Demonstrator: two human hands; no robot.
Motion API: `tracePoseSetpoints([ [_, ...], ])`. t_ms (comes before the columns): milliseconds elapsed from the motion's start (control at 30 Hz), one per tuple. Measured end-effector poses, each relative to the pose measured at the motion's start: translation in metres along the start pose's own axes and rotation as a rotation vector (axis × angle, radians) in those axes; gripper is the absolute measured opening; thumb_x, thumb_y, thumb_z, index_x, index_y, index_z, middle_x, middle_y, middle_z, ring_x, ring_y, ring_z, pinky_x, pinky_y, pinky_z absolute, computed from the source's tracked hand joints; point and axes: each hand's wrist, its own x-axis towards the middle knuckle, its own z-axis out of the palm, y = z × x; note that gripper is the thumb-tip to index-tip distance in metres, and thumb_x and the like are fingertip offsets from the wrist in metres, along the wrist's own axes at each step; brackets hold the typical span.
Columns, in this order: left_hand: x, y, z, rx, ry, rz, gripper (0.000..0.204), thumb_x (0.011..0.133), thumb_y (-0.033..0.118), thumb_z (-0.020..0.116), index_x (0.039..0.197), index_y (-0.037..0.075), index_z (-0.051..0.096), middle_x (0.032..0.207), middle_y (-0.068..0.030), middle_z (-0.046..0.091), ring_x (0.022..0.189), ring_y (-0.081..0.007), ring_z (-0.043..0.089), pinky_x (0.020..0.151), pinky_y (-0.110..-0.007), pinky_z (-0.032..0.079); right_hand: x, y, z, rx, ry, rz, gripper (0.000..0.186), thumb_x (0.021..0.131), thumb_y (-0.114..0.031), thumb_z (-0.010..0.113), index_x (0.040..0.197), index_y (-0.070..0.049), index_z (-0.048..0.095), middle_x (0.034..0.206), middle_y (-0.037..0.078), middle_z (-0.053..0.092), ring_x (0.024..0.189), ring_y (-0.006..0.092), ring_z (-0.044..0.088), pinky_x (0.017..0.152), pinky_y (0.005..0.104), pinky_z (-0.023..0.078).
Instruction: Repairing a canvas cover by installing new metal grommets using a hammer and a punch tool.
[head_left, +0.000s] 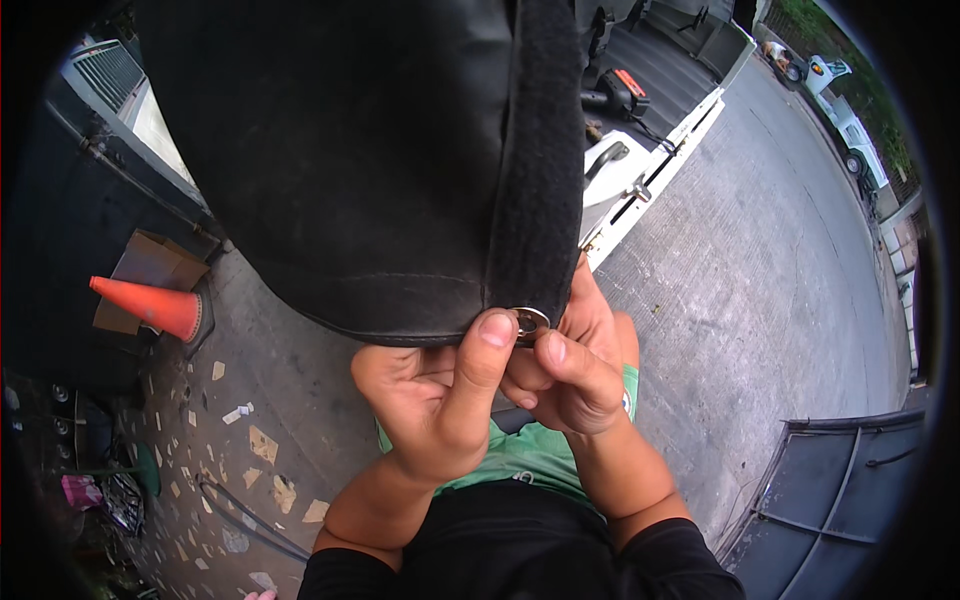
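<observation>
A large black cover (pixel 360 170) with a stitched hem and a fuzzy strip along its right side fills the upper middle of the head view. At its bottom corner sits a round metal ring (pixel 530 322), like an eyelet. My left hand (pixel 435 400) is closed on that corner, thumb pressed just left of the ring and fingers curled under the hem. My right hand (pixel 580 370) grips the same corner from the right, thumb just below the ring, with fingers partly hidden behind the cover.
An orange cone (pixel 150 300) lies tilted by a cardboard box (pixel 170 262) at left. Behind the cover stands an open white truck bed (pixel 610 170). A concrete driveway (pixel 740 280) runs along the right, with a parked scooter (pixel 840 120) up it and a dark metal gate (pixel 840 490) at lower right.
</observation>
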Motion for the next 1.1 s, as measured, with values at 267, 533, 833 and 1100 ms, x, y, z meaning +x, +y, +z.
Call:
tracePoseSetpoints([
  [267,-0.003,-0.003,-0.011,0.097,-0.034,0.043,0.007,0.100,-0.004,0.065,0.100,-0.008,0.071,0.094,-0.0105,0.075,0.082,-0.0097,0.067,0.072,-0.023,0.053,-0.002,-0.005,0.007,-0.171,0.110,-0.025,0.053,0.095,0.003,0.068,0.140,-0.005,0.039,0.124,0.016,0.060,0.067,0.0103,0.058,0.052,0.0215,0.042],
  [533,-0.003,-0.003,-0.008,0.198,-0.012,0.081,0.008,0.101,-0.003,0.064,0.100,-0.008,0.071,0.096,-0.0087,0.075,0.085,-0.0103,0.067,0.076,-0.024,0.054,0.007,-0.026,-0.001,-1.827,-0.181,-0.965,0.045,0.067,0.000,0.084,0.110,-0.012,0.082,0.097,0.009,0.064,0.057,0.0114,0.057,0.045,0.0246,0.045],
  [833,-0.003,-0.017,-0.004,0.231,0.003,0.115,0.011,0.102,0.002,0.062,0.099,-0.007,0.069,0.096,-0.0076,0.072,0.086,-0.0100,0.065,0.079,-0.024,0.051,0.019,-0.042,0.002,-1.982,-0.310,-0.917,0.039,0.071,-0.002,0.079,0.109,-0.005,0.074,0.093,0.008,0.067,0.065,0.0166,0.065,0.051,0.0281,0.052],
  [1100,0.001,-0.021,0.003,0.176,-0.011,0.176,0.015,0.105,0.000,0.058,0.104,-0.011,0.068,0.096,-0.0121,0.074,0.082,-0.0137,0.068,0.073,-0.027,0.056,0.010,-0.031,0.011,-0.961,0.098,-0.353,0.042,0.092,0.001,0.076,0.127,0.008,0.054,0.110,0.014,0.068,0.086,0.0143,0.069,0.067,0.0245,0.059],
])
